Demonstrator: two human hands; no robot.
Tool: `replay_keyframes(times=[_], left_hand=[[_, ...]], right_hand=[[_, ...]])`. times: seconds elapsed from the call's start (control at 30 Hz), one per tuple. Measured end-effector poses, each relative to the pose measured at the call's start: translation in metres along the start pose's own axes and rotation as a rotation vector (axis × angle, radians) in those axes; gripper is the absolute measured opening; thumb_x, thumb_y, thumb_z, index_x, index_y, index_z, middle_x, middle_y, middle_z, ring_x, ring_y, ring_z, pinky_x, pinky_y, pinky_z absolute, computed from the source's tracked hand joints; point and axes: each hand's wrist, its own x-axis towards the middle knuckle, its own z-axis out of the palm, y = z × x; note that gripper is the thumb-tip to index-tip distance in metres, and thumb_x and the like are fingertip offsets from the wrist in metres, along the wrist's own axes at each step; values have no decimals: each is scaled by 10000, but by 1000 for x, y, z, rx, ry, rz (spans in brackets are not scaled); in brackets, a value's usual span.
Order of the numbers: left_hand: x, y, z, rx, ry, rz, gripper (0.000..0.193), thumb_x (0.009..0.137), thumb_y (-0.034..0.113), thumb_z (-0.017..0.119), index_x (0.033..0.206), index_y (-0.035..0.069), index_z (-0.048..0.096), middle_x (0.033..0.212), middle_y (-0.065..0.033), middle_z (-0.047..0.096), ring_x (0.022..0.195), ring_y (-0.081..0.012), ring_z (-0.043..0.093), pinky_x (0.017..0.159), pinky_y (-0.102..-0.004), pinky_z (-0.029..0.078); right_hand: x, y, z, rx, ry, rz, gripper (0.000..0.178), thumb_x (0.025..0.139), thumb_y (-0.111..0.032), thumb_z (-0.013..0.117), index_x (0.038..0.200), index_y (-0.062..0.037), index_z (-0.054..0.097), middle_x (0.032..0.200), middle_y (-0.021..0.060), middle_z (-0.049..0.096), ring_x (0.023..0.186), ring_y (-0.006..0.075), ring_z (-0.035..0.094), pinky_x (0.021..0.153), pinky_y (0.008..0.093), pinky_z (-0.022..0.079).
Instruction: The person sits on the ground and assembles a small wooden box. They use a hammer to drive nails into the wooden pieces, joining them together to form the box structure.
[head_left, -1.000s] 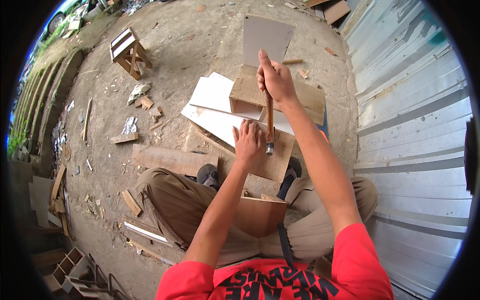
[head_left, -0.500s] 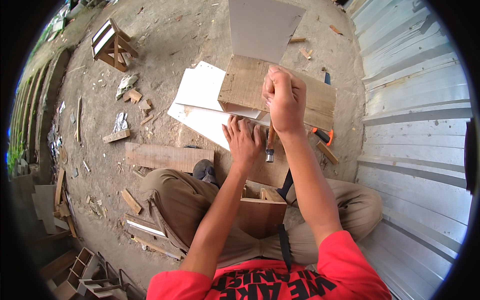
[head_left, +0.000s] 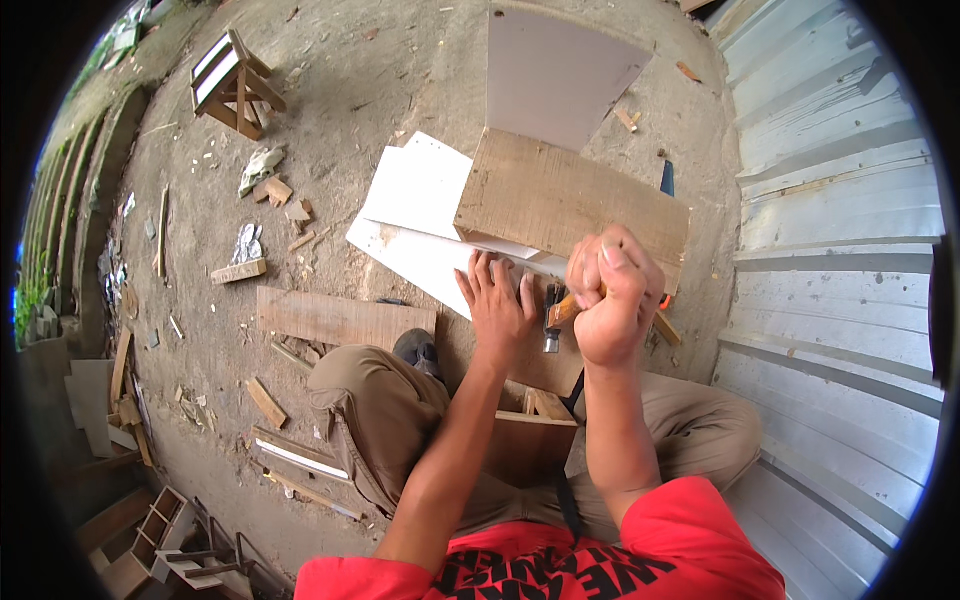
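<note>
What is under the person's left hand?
A white board shows left of the left hand, and a brown board to its right. The hand covers whatever lies directly beneath.

- Floor (head_left: pixel 340 60): rough, grey-brown, strewn with wood scraps (head_left: pixel 265 403).
- Wall (head_left: pixel 830 270), right: ribbed metal sheeting, silvery.
- Stool (head_left: pixel 235 90): wooden, pale-topped.
- Greenery (head_left: pixel 38 295), left edge: blurred, possibly grass.

The right hand (head_left: pixel 615 295) is closed around the handle of a hammer (head_left: pixel 552 341), whose metal head shows just beside the left hand (head_left: pixel 500 300), laid with its fingers apart on the boards. Beyond them, a brown wooden piece (head_left: pixel 570 195) lies over white boards (head_left: pixel 415 185), with a pale panel (head_left: pixel 560 75) at its far edge. A small stool (head_left: pixel 235 85) stands well apart on the left, and corrugated metal sheeting (head_left: pixel 830 250) runs along the right
</note>
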Motion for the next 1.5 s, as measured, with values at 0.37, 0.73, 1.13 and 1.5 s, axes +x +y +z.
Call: replay_keyframes(times=[0.37, 0.73, 1.13, 1.5], left_hand=[[0, -5, 0, -34, 46, 34, 421, 941, 379, 576, 1143, 10, 570, 1361, -248, 446, 1400, -398, 313, 1183, -587, 109], [-64, -33, 7, -224, -62, 102, 478, 980, 180, 494, 1411, -15, 423, 1532, -254, 321, 1459, -423, 242, 1182, -568, 170], [-60, -12, 5, -49, -77, 72, 657, 873, 83, 512, 1484, -44, 305, 1565, -217, 281, 1500, -358, 180, 1208, -560, 51], [-62, -7, 9, -68, -73, 83, 580, 932, 99, 462, 1465, -83, 326, 1572, -207, 291, 1482, -341, 243, 1201, -570, 32]], right_hand=[[38, 40, -3, -75, 43, 7, 324, 954, -127, 475, 644, -47, 422, 582, -34, 405, 547, 39, 339, 482, 252, 283], [63, 34, 30, -169, 232, -102, 382, 941, -173, 499, 596, -43, 401, 523, -33, 385, 508, 45, 344, 457, 276, 268], [60, 16, 5, -18, -152, 107, 435, 993, -154, 499, 584, -109, 358, 498, -57, 338, 417, 43, 290, 402, 259, 219], [68, 14, 1, -29, -212, 197, 503, 1027, -229, 412, 556, -119, 274, 464, -27, 285, 386, 85, 266, 394, 275, 215]])
